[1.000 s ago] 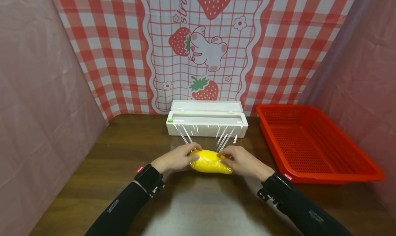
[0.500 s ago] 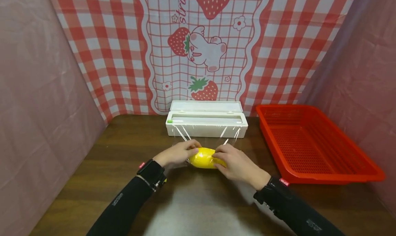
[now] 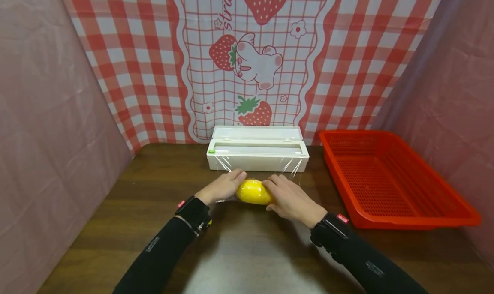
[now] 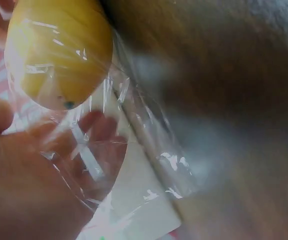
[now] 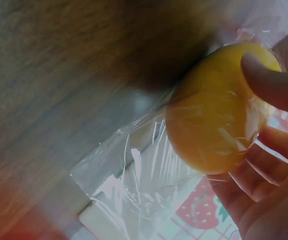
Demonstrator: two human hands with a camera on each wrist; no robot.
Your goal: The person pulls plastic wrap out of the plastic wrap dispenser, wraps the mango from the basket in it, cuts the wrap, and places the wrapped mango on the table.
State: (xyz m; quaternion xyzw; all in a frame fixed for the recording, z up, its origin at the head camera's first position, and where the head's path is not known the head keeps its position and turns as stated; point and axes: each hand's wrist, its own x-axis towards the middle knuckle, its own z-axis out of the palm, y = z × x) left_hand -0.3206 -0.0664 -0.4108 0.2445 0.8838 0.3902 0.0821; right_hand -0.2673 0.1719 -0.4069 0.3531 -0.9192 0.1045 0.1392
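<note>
A shiny yellow mango (image 3: 252,192), wrapped in clear cling film, is between the two hands in the head view. My right hand (image 3: 291,199) grips its right end; in the right wrist view the thumb (image 5: 269,82) lies across the mango and the fingers reach behind it. My left hand (image 3: 221,187) is at the left end. In the left wrist view, its fingers (image 4: 101,132) show through the loose film (image 4: 134,100), apart from the thumb, with the mango (image 4: 64,55) just beyond. Creased film stretches from the mango to the white cling film box (image 3: 257,163).
The box stands at the back of the brown wooden table (image 3: 154,191), its lid (image 3: 257,133) raised. A red plastic basket (image 3: 409,222) is to the right. Behind hangs a red-and-white checked cloth (image 3: 146,71), and pink cloth (image 3: 61,127) lines the sides.
Both hands and the mango have moved toward the box, and the film between them is shorter. The mango has turned, and the right hand now covers more of its right end.
</note>
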